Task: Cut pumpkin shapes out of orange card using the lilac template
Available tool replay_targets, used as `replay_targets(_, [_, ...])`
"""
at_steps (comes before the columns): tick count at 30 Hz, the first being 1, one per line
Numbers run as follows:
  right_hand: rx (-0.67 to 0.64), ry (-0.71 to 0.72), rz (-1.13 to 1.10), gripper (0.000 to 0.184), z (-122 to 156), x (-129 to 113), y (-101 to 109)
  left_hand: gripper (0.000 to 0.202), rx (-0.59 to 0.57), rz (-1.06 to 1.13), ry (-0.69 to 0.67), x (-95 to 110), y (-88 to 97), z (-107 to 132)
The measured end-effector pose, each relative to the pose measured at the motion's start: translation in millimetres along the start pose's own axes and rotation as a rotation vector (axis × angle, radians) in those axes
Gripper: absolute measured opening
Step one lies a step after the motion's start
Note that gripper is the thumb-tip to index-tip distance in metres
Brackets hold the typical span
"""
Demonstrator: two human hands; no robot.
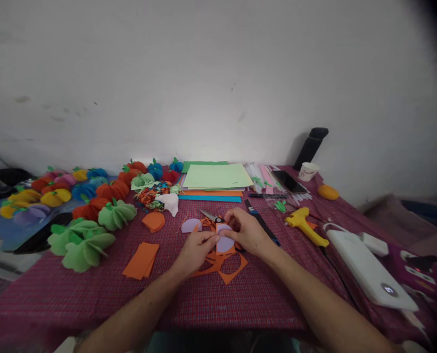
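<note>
My left hand (196,249) pinches the left edge of an orange paper piece (218,227) with a lilac paper circle (225,243) lying on it. On the other side, my right hand (249,231) grips the same two papers between thumb and fingers. Just beyond lie scissors (210,215) with the blades pointing left, partly hidden by my right hand. A lilac half circle (191,225) rests beside them. Under my hands are orange offcuts (228,280) with round holes. Orange paper circles (153,222) are stacked to the left, with orange rectangles (141,261) nearer me.
Finished paper pumpkins (111,191) crowd the left side. Coloured sheets (218,175) lie stacked at the back, near a heap of paper shreds (154,195). To the right are a cutter knife (264,225), a yellow glue gun (306,226), a phone (289,181), a cup (308,171) and a power bank (369,267).
</note>
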State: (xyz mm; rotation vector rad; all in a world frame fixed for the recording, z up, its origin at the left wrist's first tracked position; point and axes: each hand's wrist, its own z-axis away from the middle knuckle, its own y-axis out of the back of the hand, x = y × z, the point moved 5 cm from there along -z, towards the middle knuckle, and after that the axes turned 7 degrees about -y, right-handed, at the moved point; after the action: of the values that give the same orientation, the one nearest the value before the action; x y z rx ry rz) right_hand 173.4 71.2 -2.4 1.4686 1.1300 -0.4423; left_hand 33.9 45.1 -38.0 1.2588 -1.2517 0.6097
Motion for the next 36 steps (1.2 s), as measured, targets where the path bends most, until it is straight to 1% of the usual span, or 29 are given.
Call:
replay_targets(3, [0.01, -0.023, -0.009, 0.024, 0.1, 1.1, 0.3, 0.035, 0.009, 0.028, -0.001, 0.1, -0.9, 0.0])
replay_targets(6, [0.038, -0.016, 0.002, 0.024, 0.1, 1.5, 1.6, 0.035, 0.056, 0.029, 0.005, 0.4, 0.2, -0.1])
replay_targets(9, [0.075, 0.019, 0.058, 0.018, -0.1, 1.1, 3.4, 0.035, 0.102, 0.031, -0.008, 0.3, 1.4, 0.0])
replay_targets(11, [0.089, 0.032, 0.076, 0.014, -0.4, 2.2, 3.4, 0.036, 0.113, 0.047, -0.017, -0.6, 1.0, 0.0])
replay_targets(18, [0.026, -0.037, 0.034, 0.012, -1.5, 11.8, -4.8, 0.036, 0.117, 0.056, -0.014, -4.1, -0.5, -0.3])
replay_targets(27, [0.003, -0.036, 0.01, 0.01, -1.2, 7.4, -3.9, 0.035, 0.12, 0.009, -0.021, -1.9, -1.1, 0.3])
replay_targets(36, [0.001, -0.045, 0.009, 0.011, -1.2, 9.3, -4.6, 0.034, 0.114, -0.012, -0.011, -3.3, -1.1, 0.3])
